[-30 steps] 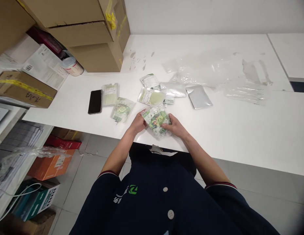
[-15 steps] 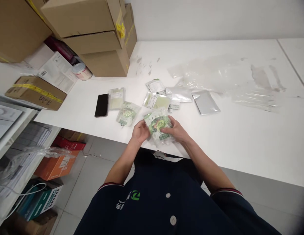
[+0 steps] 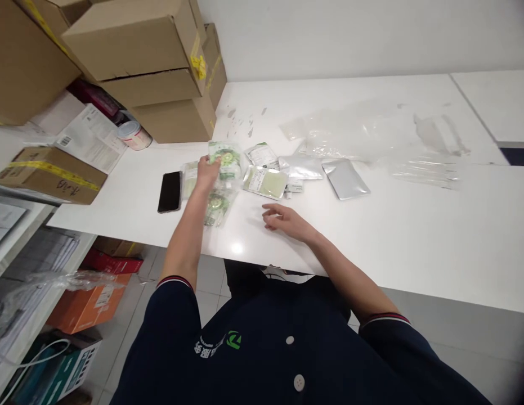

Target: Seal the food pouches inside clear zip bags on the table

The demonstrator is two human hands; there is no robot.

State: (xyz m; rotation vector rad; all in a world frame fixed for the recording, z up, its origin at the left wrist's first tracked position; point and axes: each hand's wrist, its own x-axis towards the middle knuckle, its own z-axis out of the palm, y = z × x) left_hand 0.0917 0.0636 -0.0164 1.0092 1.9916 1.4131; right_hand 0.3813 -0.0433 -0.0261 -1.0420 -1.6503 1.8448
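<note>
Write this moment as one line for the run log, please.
left grip: holding green-printed packet | right grip: holding nothing, over white table | black phone: left of packet | silver pouch: right of packet

Two green-patterned packets (image 3: 231, 169), two pale-green packets (image 3: 273, 184), two silver pouches (image 3: 345, 180) — plus one phone (image 3: 169, 192), one can (image 3: 135, 136).

left hand (image 3: 207, 173) forward, right hand (image 3: 289, 222) loose

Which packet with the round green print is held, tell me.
The farther packet, gripped by the left hand; the nearer packet lies on the table, ungripped.
</note>
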